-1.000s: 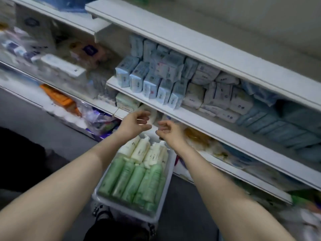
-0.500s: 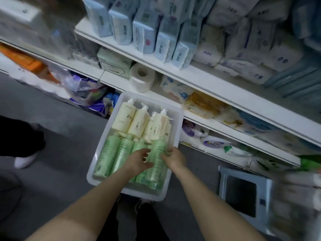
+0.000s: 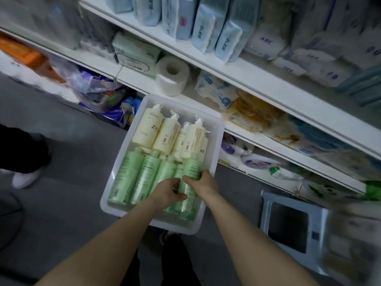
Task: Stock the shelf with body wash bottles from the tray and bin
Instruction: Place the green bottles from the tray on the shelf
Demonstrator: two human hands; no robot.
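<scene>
A white plastic tray [image 3: 216,141] sits below me in front of the shelf [image 3: 257,83]. Its far half holds several cream pump bottles [image 3: 148,129]; its near half holds several green body wash bottles [image 3: 127,178] lying side by side. My left hand [image 3: 167,191] and my right hand [image 3: 204,185] both grip one green bottle [image 3: 190,172] at the tray's right side, left fingers curled round its lower body, right fingers round its upper right side.
The shelf tiers carry tissue packs, a toilet roll [image 3: 172,75] and wrapped pad packets. A grey bin [image 3: 288,228] stands on the floor at right. Another person's leg and white shoe [image 3: 24,178] are at left. My own legs show under the tray.
My hands dropped from near the shelf edge down into the tray and closed round a green bottle. The view tilted downward toward the tray and floor.
</scene>
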